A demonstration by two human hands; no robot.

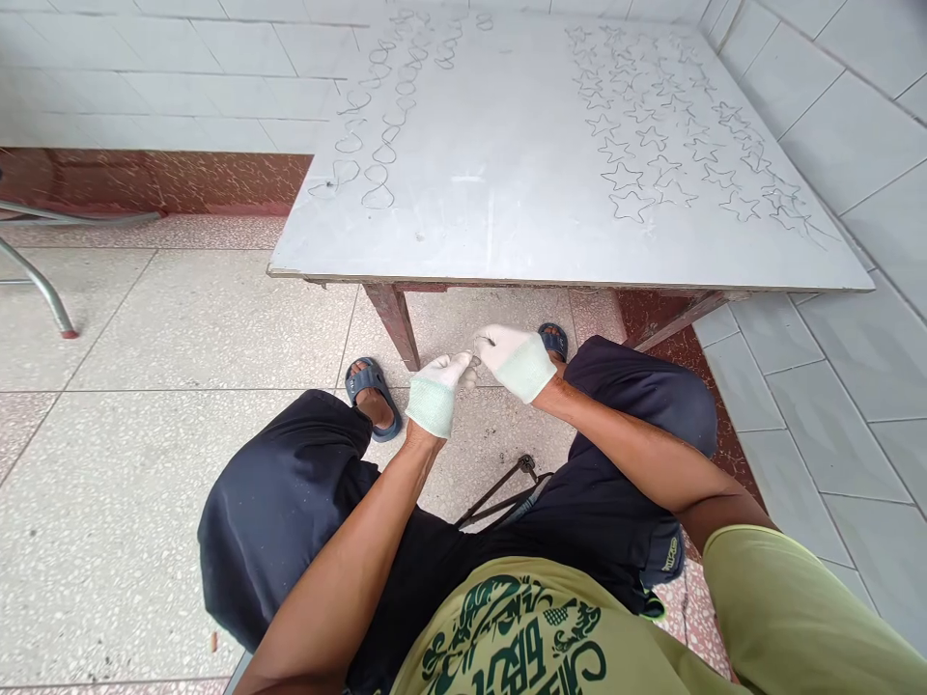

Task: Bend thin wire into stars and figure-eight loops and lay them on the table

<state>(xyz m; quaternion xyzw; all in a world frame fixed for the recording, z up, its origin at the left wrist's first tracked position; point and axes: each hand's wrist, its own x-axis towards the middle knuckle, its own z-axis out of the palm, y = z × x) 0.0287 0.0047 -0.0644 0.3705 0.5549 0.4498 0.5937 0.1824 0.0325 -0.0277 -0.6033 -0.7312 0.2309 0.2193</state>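
Observation:
Both my hands wear white gloves with pale green cuffs and meet over the floor between my knees. My left hand (440, 380) is closed, its thumb and fingers pinching a thin bent wire (476, 359). Close beside it, my right hand (507, 355) curls its fingers round the same wire from the other side. Only a small curved part of the wire shows between the gloves; its full shape is hidden.
A white-topped table (492, 232) stands ahead, its front edge beyond my hands. Star-shaped wires (630, 205) lie in rows at right, looped wires (378, 176) at left. A folding stool's legs (507, 492) show between my thighs. A metal chair leg (43, 290) stands far left. Tiled walls border the right.

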